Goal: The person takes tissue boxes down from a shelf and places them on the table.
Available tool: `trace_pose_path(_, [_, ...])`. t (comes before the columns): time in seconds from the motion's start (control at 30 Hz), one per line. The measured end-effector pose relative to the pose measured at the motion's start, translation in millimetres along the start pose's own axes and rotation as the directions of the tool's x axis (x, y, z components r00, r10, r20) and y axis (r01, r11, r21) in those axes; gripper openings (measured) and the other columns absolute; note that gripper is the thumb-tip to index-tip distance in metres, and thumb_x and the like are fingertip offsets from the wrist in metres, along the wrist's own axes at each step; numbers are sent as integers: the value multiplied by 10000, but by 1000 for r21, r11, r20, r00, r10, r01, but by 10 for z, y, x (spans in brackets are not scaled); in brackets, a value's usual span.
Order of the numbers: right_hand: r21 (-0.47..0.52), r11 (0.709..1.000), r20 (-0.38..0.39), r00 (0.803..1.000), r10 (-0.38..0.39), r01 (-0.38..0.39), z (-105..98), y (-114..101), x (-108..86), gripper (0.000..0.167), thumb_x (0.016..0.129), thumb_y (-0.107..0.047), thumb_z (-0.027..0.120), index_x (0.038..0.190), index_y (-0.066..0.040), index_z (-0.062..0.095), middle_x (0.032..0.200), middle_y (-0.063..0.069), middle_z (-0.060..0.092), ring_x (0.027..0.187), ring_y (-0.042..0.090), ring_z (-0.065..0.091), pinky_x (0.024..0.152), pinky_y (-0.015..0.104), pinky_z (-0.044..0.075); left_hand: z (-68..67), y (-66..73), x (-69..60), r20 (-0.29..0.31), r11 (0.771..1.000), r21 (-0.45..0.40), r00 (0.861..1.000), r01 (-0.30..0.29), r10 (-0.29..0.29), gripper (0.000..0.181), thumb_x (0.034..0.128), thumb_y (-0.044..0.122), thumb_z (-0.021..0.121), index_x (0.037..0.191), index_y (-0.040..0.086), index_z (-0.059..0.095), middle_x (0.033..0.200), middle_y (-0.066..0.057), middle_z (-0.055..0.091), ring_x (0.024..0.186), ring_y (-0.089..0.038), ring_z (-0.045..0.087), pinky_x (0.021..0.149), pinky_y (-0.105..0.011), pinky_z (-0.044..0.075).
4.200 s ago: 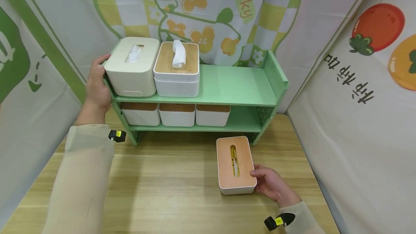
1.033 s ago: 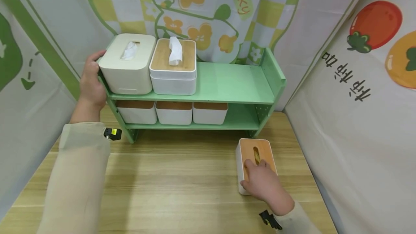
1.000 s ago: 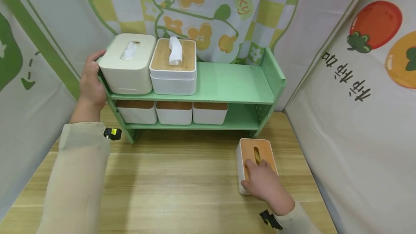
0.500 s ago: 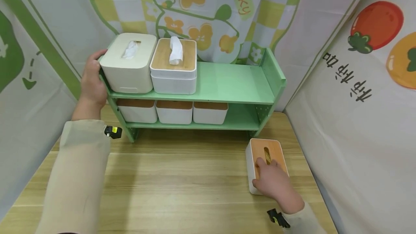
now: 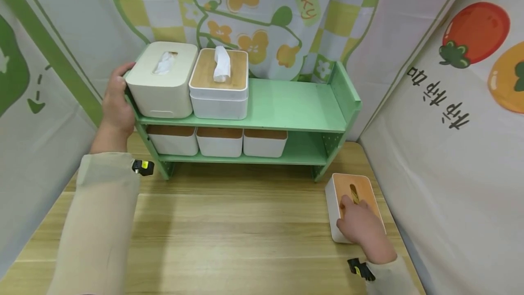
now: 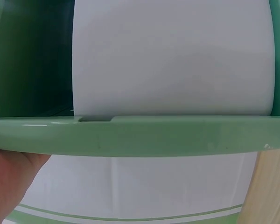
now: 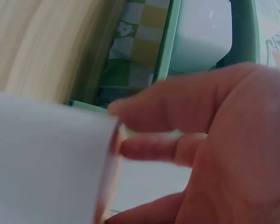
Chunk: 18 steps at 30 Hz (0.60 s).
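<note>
At the green two-tier shelf's [image 5: 296, 104] left end, my left hand [image 5: 118, 104] holds the side panel, its fingertips hidden behind it. The left wrist view shows part of that hand [image 6: 11, 182] beneath the green panel edge. On the table's right side, my right hand [image 5: 364, 226] grips a white tissue box [image 5: 333, 211] with a wooden lid. Its fingers lie on the lid near the slot, the thumb at the left edge. In the right wrist view, blurred fingers [image 7: 154, 109] touch the box's [image 7: 42, 158] edge. Something yellow shows inside the slot.
A cream tissue box [image 5: 163, 94] and a white tissue box with wooden lid [image 5: 219, 104] stand on the upper tier's left. Three white boxes [image 5: 221, 144] line the lower tier. Fabric walls [image 5: 446, 181] enclose the wooden table [image 5: 229, 240].
Since one second ago, my right hand and the tissue box have moved right across the table. Earlier that hand held the box's right side, farther left. My left hand stays at the shelf's side.
</note>
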State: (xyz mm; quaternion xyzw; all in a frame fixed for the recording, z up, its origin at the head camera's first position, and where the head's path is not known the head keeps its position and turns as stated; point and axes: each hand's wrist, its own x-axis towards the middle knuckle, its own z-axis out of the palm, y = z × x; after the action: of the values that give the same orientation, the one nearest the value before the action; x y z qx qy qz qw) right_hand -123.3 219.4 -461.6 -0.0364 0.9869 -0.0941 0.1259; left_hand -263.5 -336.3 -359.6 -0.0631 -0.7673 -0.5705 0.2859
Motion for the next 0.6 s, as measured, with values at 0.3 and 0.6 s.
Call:
trace_pose_path(0.3, [-16, 999, -52, 998, 38, -39, 14, -19, -12, 265, 912, -64, 593, 1152, 4, 502, 649, 111, 519, 704, 394, 537, 520, 464, 436, 6, -14, -12, -7, 999, -33, 1000, 16, -16, 569, 1044, 333, 131, 1509, 201, 431, 1536, -46, 371, 1305, -132, 319, 1084, -287, 162])
trace_pose_path(0.6, [-28, 999, -81, 996, 25, -27, -19, 222, 87, 242, 923, -31, 573, 1151, -4, 497, 680, 145, 527, 745, 427, 530, 540, 498, 446, 12, -15, -13, -9, 998, -70, 1000, 5, -5, 556, 1049, 345, 153, 1501, 200, 442, 1528, -48, 373, 1300, -144, 313, 1072, -277, 162])
